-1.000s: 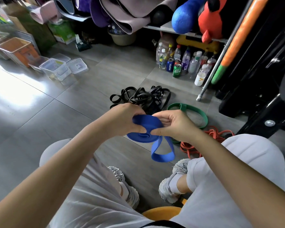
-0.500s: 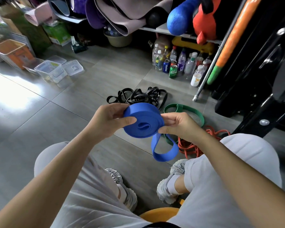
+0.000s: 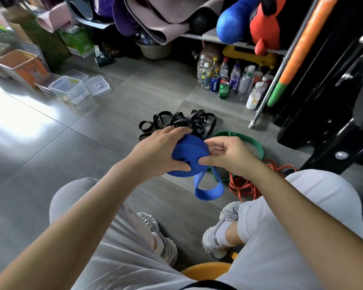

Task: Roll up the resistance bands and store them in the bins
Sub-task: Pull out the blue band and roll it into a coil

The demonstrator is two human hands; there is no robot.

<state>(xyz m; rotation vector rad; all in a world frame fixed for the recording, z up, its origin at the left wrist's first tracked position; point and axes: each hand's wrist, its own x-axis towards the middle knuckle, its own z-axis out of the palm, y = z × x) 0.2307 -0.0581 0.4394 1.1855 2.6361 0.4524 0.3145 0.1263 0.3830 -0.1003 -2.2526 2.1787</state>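
Observation:
A blue resistance band (image 3: 192, 152), mostly wound into a thick coil, sits between my two hands above the floor. My left hand (image 3: 161, 151) grips the coil from the left, fingers over its top and thumb on its face. My right hand (image 3: 228, 155) pinches the coil's right edge with thumb and fingers. A short loose loop of the band hangs below the coil. Clear plastic bins (image 3: 68, 87) stand on the floor at the far left.
A tangle of black bands (image 3: 176, 122), a green band (image 3: 254, 143) and an orange band (image 3: 245, 185) lie on the tiled floor ahead. Bottles and cans (image 3: 228, 80) stand under a shelf. A black machine frame (image 3: 333, 101) rises on the right. My knees and shoes are below.
The coil has turned between my hands and its flat face now tips away; my left hand has shifted over its top. The hanging loop stays short.

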